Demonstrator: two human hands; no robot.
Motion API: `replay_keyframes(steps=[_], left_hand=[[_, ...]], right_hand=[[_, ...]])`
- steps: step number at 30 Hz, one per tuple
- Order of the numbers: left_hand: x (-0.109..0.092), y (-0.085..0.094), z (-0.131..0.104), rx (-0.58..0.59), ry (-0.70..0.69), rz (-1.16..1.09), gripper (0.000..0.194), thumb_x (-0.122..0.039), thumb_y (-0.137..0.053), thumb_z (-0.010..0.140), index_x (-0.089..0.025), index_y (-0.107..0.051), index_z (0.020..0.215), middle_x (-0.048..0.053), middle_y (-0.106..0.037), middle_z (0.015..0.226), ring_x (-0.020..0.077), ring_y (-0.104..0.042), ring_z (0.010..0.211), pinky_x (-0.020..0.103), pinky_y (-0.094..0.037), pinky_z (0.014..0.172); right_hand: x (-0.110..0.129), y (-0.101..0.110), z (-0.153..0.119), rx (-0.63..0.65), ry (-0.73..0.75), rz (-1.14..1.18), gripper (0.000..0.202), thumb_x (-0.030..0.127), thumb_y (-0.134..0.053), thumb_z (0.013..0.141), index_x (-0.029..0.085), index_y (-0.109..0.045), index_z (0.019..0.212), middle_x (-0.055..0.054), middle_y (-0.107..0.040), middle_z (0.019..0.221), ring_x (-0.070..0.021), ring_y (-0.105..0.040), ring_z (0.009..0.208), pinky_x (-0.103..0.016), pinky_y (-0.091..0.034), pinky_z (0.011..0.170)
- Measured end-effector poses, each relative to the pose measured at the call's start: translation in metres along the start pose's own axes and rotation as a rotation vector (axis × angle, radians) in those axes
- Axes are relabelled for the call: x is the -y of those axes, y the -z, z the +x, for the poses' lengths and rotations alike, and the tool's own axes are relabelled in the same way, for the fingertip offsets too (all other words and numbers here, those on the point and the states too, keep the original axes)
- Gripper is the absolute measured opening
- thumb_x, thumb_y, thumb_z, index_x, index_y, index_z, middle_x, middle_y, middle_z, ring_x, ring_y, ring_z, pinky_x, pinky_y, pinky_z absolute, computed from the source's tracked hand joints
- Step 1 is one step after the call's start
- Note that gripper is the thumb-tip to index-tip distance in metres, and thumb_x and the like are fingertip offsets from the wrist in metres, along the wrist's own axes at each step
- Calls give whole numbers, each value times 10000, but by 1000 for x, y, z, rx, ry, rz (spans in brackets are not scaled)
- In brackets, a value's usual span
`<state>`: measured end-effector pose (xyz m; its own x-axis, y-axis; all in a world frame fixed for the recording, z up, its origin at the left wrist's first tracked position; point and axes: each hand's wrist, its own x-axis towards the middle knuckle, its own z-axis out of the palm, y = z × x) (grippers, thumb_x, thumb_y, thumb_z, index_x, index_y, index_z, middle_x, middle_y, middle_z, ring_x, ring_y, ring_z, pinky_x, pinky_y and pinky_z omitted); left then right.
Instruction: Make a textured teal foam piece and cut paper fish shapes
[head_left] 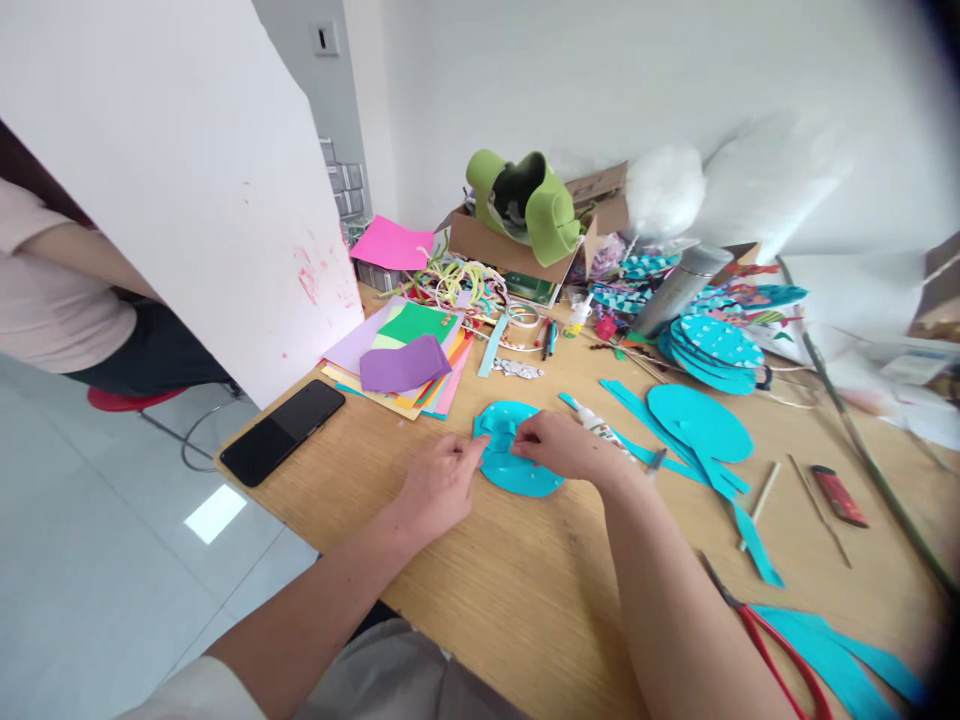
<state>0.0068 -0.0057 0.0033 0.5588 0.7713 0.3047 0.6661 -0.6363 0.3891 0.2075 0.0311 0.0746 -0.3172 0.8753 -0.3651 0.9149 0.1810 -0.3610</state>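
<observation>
At twelve o'clock, a dotted blue disc (529, 482) lies on the table (525, 590), the left hand (441, 482) pointing in from nine, the right hand (561, 446) narrowly bunched from three, either's hold impossible to tell, apparently positioning a curled strip (496, 428), which calls for light, steady pressure.

Flat on the wooden bench (525, 590) before me lies a bright turquoise, roughly round sheet disc (521, 474) with small white dots. A narrow turquoise strip (509, 426) curves up from its surface, partly hidden. My left hand (442, 482) meets its left side; my right hand's (559, 443) bunched fingers cover its right middle.
</observation>
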Motion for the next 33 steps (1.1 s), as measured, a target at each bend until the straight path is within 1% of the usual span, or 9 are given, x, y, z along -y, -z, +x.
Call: replay_keyframes(steps=[6, 9, 12, 16, 19, 23, 26, 30, 33], left_hand=[[-1, 0, 0, 8, -32, 41, 576, 3, -460, 756, -118, -435, 1319, 97, -699, 932, 267, -589, 978, 409, -536, 793], [-4, 0, 2, -15, -36, 46, 572, -36, -486, 754, -131, -438, 1316, 89, -698, 937, 266, -581, 997, 415, -521, 830], [-7, 1, 4, -32, -16, 41, 512, -110, -528, 777, -130, -466, 1285, 90, -689, 933, 271, -582, 990, 419, -516, 834], [-6, -1, 7, -83, 21, -13, 448, -221, -575, 834, -165, -475, 1267, 71, -674, 935, 258, -596, 969, 410, -518, 822], [-5, -3, 11, -95, 19, -47, 485, -274, -650, 821, -201, -466, 1264, 59, -663, 988, 260, -594, 1007, 422, -501, 863], [-9, -7, 23, -73, 20, -74, 687, -250, -750, 737, -225, -396, 1326, 80, -616, 1142, 271, -574, 1072, 434, -489, 892], [-17, -9, 32, -60, 43, -84, 780, -214, -780, 692, -208, -364, 1352, 101, -600, 1163, 289, -562, 1097, 442, -493, 884], [-21, -11, 37, -44, 82, -176, 694, -164, -725, 730, -219, -385, 1333, 69, -620, 1075, 252, -595, 1040, 425, -504, 889], [-19, -12, 37, -58, 50, -238, 622, -98, -663, 759, -219, -403, 1311, 40, -638, 1006, 229, -603, 1016, 419, -508, 892]], right_hand=[[0, 0, 1, -1, 29, 88, 210, 278, -550, 847, 172, -694, 738, -29, -703, 691, -140, -605, 624, -225, -388, 540], [1, 1, 0, -15, 56, 127, 194, 265, -537, 848, 175, -706, 816, -20, -705, 710, -143, -622, 653, -218, -407, 563], [2, 2, -1, -39, 70, 127, 205, 255, -540, 838, 175, -712, 915, -20, -709, 750, -146, -630, 683, -216, -406, 571], [2, 3, -3, -67, 85, 57, 219, 269, -542, 838, 200, -722, 942, -18, -715, 802, -149, -621, 721, -217, -387, 578], [2, 3, -4, -66, 87, 64, 231, 260, -541, 835, 199, -719, 970, -20, -717, 827, -145, -617, 721, -215, -381, 574], [3, 4, -5, -71, 71, 56, 222, 255, -539, 845, 196, -700, 986, -25, -715, 850, -145, -615, 718, -214, -377, 567], [5, 6, -8, -97, 72, 52, 208, 281, -529, 869, 175, -682, 962, -47, -715, 872, -152, -625, 741, -217, -391, 587], [5, 9, -10, -110, 41, 67, 186, 235, -497, 881, 167, -663, 932, -63, -716, 913, -151, -650, 765, -208, -410, 603], [1, 11, -14, -79, -18, 129, 223, 248, -458, 904, 155, -635, 1002, -79, -707, 943, -129, -647, 636, -210, -421, 537]])
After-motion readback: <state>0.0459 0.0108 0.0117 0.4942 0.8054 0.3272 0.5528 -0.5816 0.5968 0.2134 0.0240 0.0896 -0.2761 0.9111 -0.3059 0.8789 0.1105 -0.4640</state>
